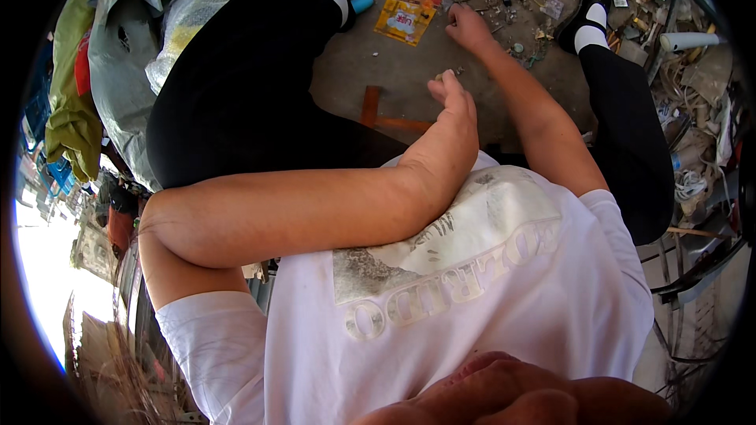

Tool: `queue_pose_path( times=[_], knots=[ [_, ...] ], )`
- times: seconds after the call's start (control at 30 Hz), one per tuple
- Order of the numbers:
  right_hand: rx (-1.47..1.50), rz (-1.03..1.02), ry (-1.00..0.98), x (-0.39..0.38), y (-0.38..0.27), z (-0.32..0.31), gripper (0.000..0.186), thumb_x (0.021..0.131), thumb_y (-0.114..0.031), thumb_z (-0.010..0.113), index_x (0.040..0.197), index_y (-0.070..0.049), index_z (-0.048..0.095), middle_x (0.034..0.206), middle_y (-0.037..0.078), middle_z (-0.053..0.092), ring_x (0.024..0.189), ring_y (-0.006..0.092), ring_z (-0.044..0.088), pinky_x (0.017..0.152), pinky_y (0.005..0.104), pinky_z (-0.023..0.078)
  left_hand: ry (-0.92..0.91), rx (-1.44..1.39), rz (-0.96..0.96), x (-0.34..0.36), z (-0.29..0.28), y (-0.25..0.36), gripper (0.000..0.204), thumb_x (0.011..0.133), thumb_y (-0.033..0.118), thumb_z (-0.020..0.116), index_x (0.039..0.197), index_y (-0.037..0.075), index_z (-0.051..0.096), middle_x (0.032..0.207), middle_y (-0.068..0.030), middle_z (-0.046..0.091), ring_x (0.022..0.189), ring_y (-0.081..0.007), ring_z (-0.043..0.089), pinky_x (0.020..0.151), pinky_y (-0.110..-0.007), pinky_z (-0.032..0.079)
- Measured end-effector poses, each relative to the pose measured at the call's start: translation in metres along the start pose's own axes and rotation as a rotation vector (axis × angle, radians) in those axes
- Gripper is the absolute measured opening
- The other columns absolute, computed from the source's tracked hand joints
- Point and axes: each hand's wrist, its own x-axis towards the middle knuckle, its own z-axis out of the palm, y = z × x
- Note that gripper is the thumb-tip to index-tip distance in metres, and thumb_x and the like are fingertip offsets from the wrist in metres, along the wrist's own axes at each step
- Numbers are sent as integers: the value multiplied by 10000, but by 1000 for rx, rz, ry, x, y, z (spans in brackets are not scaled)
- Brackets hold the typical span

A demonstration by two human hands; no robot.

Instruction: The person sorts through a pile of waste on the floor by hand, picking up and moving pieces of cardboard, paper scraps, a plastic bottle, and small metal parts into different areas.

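My left forearm lies across my chest, and my left hand is raised above the floor between my legs. Its fingers are bent together toward the thumb; whatever small thing may sit at the fingertips is too small to name. Farther forward, my right hand reaches down to the floor at the edge of scattered small debris. The fingers of that hand are curled in, and what they hold, if anything, is hidden. Just left of it lies a flat yellow-and-orange packet.
Brown strips lie on the floor near my left thigh. A light blue object touches my left shoe. Bags, including a grey plastic one, crowd the left side. Mixed scrap and a white tube lie beyond my right leg.
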Motion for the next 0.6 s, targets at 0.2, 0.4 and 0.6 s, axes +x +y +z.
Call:
queue_pose_path(
  times=[0.2, 0.4, 0.6],
  knots=[
    [-5, -49, -59, 29, -49, 9, 267, 781, -190, 644, 1002, -65, 561, 1006, 192, 584, 927, 369, 626, 771, 472, 523, -20, -23, 24, -3, 5, -3, 355, 895, 214, 502, 1152, -2, 617, 1042, -141, 624, 1013, -324, 576, 1023, -538, 336],
    [-225, -123, -33, 46, -61, 26, 338, 776, -154, 646, 1087, -56, 557, 1065, 217, 594, 915, 360, 655, 725, 449, 549, -22, -16, -17, -7, 10, -4, 362, 895, 214, 501, 1158, -8, 612, 1050, -153, 622, 1023, -333, 574, 1022, -542, 336],
    [729, 346, -178, 57, -67, 7, 182, 852, -106, 578, 1016, -29, 562, 1009, 128, 606, 823, 236, 659, 708, 350, 563, -3, -14, -9, -10, 10, -3, 348, 892, 207, 501, 1141, -8, 614, 1037, -155, 621, 1006, -327, 577, 1020, -542, 340]
  ],
)
